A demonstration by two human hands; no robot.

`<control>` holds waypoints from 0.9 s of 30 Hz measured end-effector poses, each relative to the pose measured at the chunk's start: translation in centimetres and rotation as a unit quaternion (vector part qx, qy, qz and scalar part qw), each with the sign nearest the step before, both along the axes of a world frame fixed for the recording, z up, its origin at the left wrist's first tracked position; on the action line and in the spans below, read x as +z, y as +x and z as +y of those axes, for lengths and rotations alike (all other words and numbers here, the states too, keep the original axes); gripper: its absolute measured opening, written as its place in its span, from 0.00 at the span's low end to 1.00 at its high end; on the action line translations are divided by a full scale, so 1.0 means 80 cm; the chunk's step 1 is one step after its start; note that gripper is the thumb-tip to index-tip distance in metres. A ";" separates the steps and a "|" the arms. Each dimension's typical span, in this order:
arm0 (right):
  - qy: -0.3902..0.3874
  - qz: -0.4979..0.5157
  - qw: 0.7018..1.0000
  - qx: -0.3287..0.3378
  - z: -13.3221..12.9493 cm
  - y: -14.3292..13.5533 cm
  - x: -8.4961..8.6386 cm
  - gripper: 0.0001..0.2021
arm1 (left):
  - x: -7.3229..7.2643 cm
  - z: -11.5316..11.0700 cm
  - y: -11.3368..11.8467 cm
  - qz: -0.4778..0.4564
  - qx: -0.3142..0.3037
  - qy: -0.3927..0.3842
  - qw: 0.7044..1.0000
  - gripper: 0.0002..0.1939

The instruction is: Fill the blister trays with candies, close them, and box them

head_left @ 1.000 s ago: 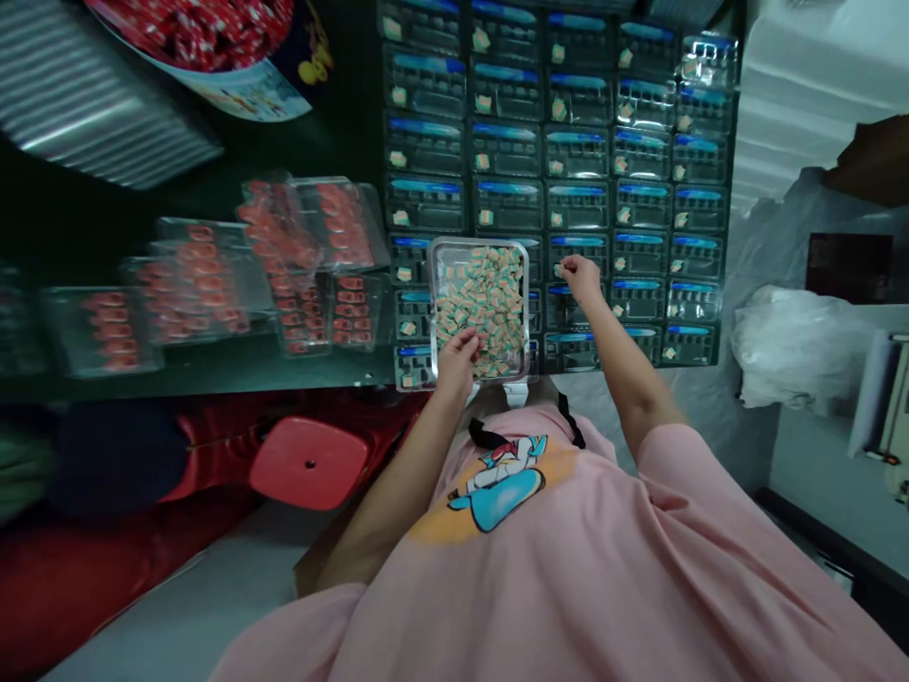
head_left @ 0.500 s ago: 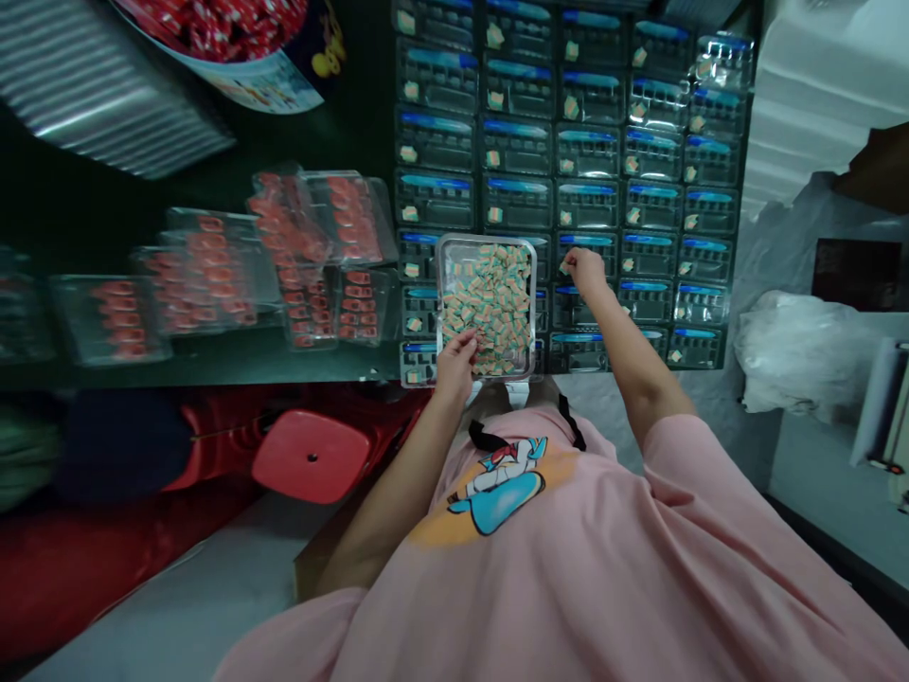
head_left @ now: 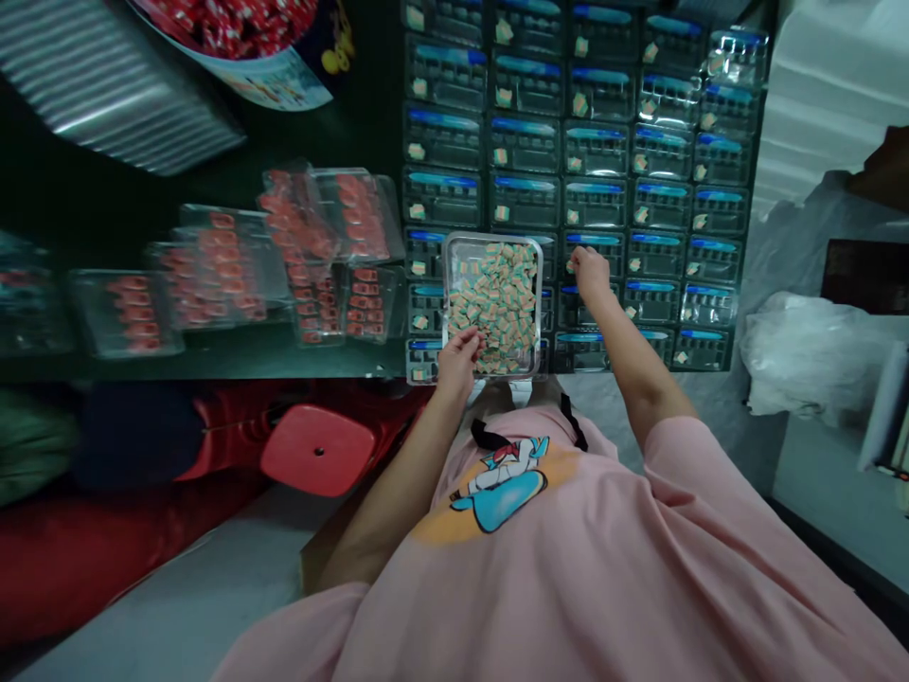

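Note:
A clear rectangular tray (head_left: pixel 447 275) heaped with small striped blocks (head_left: pixel 501 298) in cream, orange and green lies before me. My left hand (head_left: pixel 460 362) is over its lower left part, fingertips pinched together; what they hold is too small to make out. To the right, my right hand (head_left: pixel 591 275) reaches down into a clear plastic pack (head_left: pixel 612 248) with a blue pen along its top. Its fingers are closed on one small striped block (head_left: pixel 570 267) at the pack's left side. Part of that pack is hidden by the hand.
Rows of similar packs (head_left: pixel 525 201), most with a pen and a block, cover the table (head_left: pixel 341 364). Clear packs of red pieces (head_left: pixel 223 260) lie left. A tub (head_left: pixel 266 83) of red wrapped items and ribbed stacked trays (head_left: pixel 142 85) stand behind. A red stool (head_left: pixel 319 450) is below.
The whole view has shifted slightly, so the table appears a little further right. Both hands keep nearly the same places, the right one still at the same pack.

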State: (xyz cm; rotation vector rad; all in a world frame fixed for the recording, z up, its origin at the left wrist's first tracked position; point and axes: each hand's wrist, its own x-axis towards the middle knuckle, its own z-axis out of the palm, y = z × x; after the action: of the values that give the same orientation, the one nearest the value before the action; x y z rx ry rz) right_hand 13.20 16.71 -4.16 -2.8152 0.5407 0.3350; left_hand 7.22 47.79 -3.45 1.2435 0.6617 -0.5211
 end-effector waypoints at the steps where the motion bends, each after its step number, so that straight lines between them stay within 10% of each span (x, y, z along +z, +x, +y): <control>1: -0.006 0.003 1.000 0.004 0.001 0.000 -0.001 0.12 | 0.000 0.000 0.000 0.000 -0.001 0.001 1.000 0.16; 13: 0.024 -0.033 0.999 -0.006 0.008 -0.010 0.007 0.13 | 0.001 0.004 0.000 0.002 0.001 -0.008 1.000 0.15; 21: 0.160 -0.029 0.979 0.122 0.103 -0.035 0.020 0.14 | 0.001 0.003 -0.001 0.018 0.005 -0.004 1.000 0.14; 27: 0.131 0.015 0.988 0.078 0.130 -0.033 0.016 0.19 | 0.003 0.004 0.001 0.006 0.000 -0.006 1.000 0.15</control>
State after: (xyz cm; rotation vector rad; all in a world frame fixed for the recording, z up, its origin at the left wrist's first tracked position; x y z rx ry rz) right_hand 10.53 27.10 -2.88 -2.6051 0.2587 0.4454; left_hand 7.27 48.08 -3.19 1.2296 0.6690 -0.5322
